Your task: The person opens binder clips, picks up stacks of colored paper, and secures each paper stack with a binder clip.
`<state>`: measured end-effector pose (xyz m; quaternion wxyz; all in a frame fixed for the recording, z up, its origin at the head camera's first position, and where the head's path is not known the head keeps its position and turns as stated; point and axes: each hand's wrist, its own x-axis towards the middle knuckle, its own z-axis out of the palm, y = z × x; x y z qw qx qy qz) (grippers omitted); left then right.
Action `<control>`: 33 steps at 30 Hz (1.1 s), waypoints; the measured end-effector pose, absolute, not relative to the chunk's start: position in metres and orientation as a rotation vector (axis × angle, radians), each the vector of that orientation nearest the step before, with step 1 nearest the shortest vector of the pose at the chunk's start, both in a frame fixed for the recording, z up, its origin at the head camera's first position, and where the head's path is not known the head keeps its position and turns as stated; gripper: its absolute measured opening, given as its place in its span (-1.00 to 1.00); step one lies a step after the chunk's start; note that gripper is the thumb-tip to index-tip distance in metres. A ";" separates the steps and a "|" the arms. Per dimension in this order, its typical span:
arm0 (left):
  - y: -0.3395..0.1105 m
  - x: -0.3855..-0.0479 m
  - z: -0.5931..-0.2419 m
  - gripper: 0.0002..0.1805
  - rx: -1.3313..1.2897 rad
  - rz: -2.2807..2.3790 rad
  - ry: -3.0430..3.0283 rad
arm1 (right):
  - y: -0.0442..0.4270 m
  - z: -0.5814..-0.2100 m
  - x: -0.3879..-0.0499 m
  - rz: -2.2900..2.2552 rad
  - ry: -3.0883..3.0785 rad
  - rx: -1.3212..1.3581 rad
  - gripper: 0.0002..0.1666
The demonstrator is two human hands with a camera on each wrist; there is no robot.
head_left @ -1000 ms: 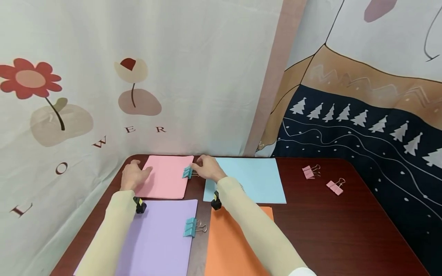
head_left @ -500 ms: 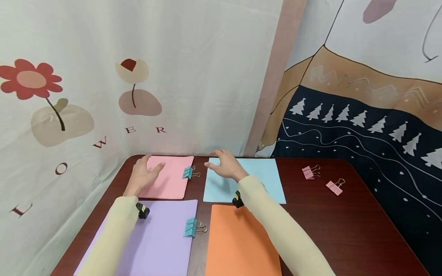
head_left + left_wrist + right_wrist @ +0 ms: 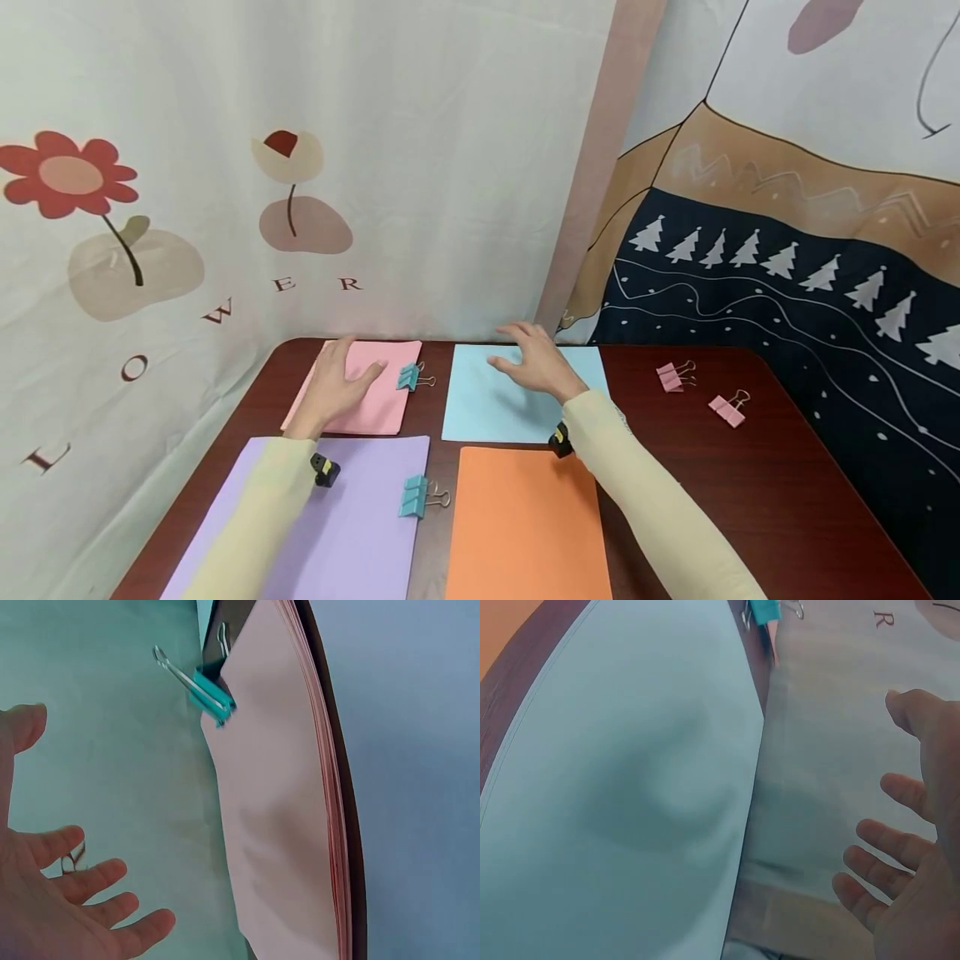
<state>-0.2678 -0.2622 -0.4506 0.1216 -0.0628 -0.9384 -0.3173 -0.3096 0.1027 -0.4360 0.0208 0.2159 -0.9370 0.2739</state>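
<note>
Left hand (image 3: 335,390) is above the pink rectangular paper stack (image 3: 384,407); grip spread, thumb well apart from fingers, empty. Teal binder clip with wire handles (image 3: 407,377) sits on that stack's right edge. Right hand (image 3: 542,364) is over the light-blue rectangular paper stack (image 3: 476,408), right of the pink one; grip also spread, fingers slightly bent, empty. Nearer: purple paper stack (image 3: 363,525), second teal clip (image 3: 412,497) on its right edge; orange paper stack (image 3: 528,525) alongside. Two pink binder clips (image 3: 727,411) lie far right on the dark red-brown surface (image 3: 727,500).
</note>
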 end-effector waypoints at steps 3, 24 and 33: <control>-0.255 -0.265 -0.448 -0.07 -0.227 -0.925 -2.741 | 0.113 -0.436 -0.309 0.850 -2.891 0.653 -0.25; -0.201 -0.259 -0.438 0.01 -0.474 -0.930 -2.895 | 0.195 -0.435 -0.293 0.808 -2.836 0.478 -0.18; -0.180 -0.262 -0.435 0.02 -0.576 -0.878 -2.949 | 0.238 -0.440 -0.285 0.786 -2.866 0.345 -0.10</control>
